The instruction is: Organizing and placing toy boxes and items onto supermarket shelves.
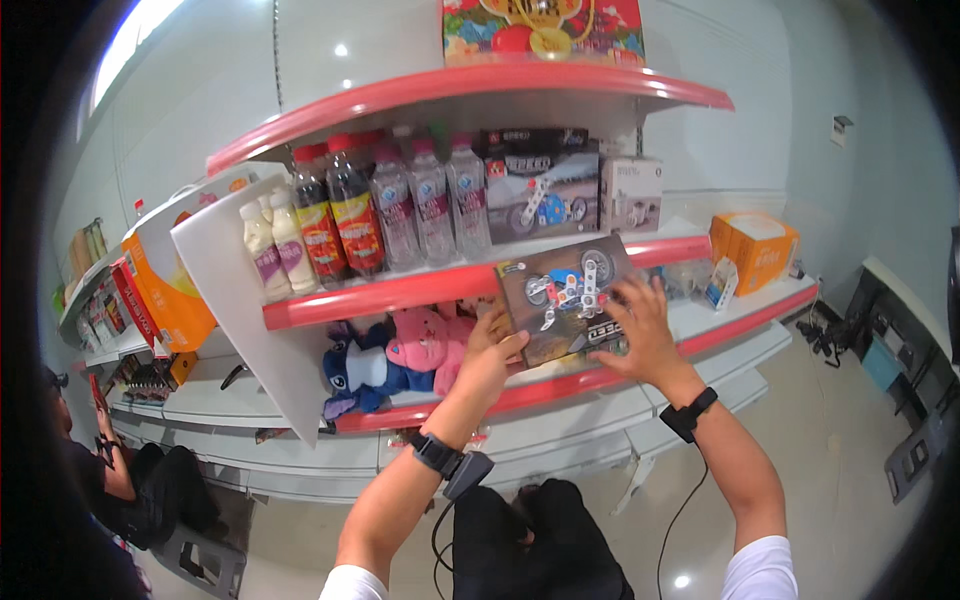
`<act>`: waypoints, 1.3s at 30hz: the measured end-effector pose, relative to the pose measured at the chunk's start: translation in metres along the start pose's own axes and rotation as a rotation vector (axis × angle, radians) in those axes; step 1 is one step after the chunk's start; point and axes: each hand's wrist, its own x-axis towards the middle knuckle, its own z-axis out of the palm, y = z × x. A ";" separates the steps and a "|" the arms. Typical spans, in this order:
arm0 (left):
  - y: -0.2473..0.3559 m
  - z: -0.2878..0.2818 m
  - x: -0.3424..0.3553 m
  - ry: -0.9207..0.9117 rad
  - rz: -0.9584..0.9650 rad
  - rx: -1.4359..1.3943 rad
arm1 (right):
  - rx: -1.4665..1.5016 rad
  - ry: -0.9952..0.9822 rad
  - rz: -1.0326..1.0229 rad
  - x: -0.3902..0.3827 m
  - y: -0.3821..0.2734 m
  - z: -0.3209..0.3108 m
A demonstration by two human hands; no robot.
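- Motorcycle-printed box (562, 305): tilted between both hands, before the red shelf edge (395, 301); I judge it light, fairly stiff card, smooth, with corners that could dent.
- Left hand (487, 355): pinches the box's left edge, thumb on the face.
- Right hand (648, 335): digits spread at the right side; I cannot tell whether it clamps.
- Best hold, in my judgement: opposite side edges, without squeezing the face.
- Hidden: the box's back and, probably, some left fingertips; fisheye blur softens the contacts.
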 end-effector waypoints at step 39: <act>-0.254 -0.142 -0.217 0.587 -0.509 -0.413 | 0.548 -0.176 0.719 -0.157 -0.012 0.125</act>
